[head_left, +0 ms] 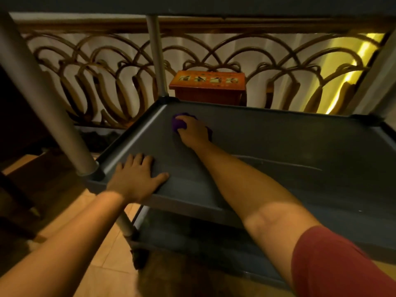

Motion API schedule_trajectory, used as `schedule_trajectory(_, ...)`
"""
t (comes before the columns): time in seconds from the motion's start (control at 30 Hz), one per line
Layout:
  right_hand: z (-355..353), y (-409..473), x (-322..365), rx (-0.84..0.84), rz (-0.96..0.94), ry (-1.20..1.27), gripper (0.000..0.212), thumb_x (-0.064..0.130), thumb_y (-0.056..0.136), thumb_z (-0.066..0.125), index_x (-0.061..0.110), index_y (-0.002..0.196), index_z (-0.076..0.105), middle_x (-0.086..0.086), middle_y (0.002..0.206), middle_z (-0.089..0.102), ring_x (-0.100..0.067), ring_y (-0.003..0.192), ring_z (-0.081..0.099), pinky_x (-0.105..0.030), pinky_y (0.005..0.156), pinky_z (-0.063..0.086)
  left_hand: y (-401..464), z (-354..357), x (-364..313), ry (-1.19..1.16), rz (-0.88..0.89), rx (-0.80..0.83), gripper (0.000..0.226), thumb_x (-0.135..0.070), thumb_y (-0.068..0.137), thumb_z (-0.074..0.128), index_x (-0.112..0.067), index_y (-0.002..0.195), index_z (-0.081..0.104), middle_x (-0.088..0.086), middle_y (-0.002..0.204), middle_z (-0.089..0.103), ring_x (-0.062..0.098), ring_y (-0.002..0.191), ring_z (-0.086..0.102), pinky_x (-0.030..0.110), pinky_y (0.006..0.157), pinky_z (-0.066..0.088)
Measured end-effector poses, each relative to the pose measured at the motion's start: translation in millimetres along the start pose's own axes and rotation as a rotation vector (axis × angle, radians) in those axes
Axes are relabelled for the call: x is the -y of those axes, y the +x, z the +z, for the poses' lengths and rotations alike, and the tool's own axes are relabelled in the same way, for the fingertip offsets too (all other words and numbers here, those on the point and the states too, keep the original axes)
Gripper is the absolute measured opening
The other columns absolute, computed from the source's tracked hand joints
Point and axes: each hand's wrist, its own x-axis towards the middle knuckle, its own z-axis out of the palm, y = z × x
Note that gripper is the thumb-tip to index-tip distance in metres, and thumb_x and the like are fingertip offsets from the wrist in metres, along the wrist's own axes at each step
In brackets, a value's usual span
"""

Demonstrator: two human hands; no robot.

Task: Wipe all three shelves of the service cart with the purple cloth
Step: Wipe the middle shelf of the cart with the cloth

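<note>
The grey service cart's middle shelf (289,146) fills the centre of the head view. My right hand (194,131) presses the bunched purple cloth (179,124) onto that shelf near its far left corner; most of the cloth is hidden under my palm. My left hand (137,176) lies flat with fingers spread on the shelf's near left rim, beside the corner post (42,99). The bottom shelf (192,239) shows below the front edge. The top shelf's underside (192,5) spans the frame's upper edge.
An ornate metal railing (107,67) runs behind the cart, with a small orange wooden box (209,82) standing beyond the far rim. Another cart post (157,56) rises at the far left corner. Tiled floor (102,254) lies at lower left, and a dark furniture piece (15,136) stands left.
</note>
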Motion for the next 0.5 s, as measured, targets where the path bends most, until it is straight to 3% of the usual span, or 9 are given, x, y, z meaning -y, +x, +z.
schedule_trajectory(0.1,19.1,-28.5,6.7,0.037,-0.132,-0.165,0.043,0.034,0.1,0.054,0.025,0.142,0.054,-0.01,0.145,0.054,-0.038,0.124,0.054,-0.049,0.102,0.046,-4.5,5.7,7.9,-0.009,-0.038,0.004,0.095,-0.083,0.075,0.014,-0.03,0.152,0.028,0.007,0.163,0.027,0.035,0.147,0.026,0.055,0.118,0.019)
schedule_trajectory(0.2,15.2,-43.9,12.1,0.101,-0.187,-0.364,0.049,0.044,0.1,0.05,0.031,0.148,0.045,-0.01,0.155,0.041,-0.042,0.132,0.043,-0.053,0.111,0.037,-4.8,7.5,10.1,-0.021,-0.09,0.027,0.083,-0.076,0.088,0.025,-0.031,0.157,0.017,0.006,0.167,0.018,0.035,0.151,0.017,0.06,0.119,0.015)
schedule_trajectory(0.37,-20.1,-86.9,-8.7,0.187,-0.263,-0.306,0.049,0.043,0.094,0.059,0.033,0.142,0.051,-0.012,0.15,0.044,-0.036,0.131,0.046,-0.044,0.103,0.043,-8.7,2.2,5.2,-0.001,-0.115,0.108,0.077,-0.076,0.092,0.026,-0.041,0.158,0.009,0.007,0.169,0.007,0.037,0.154,0.006,0.06,0.122,0.01)
schedule_trajectory(0.5,-52.1,-112.0,-45.0,0.118,-0.183,-0.409,0.047,0.04,0.098,0.054,0.034,0.144,0.048,-0.013,0.152,0.041,-0.037,0.132,0.043,-0.043,0.105,0.042,-12.1,-3.5,-2.8,0.02,-0.153,0.115,0.075,-0.074,0.093,0.028,-0.041,0.158,0.01,0.007,0.169,0.007,0.038,0.154,0.006,0.062,0.121,0.009)
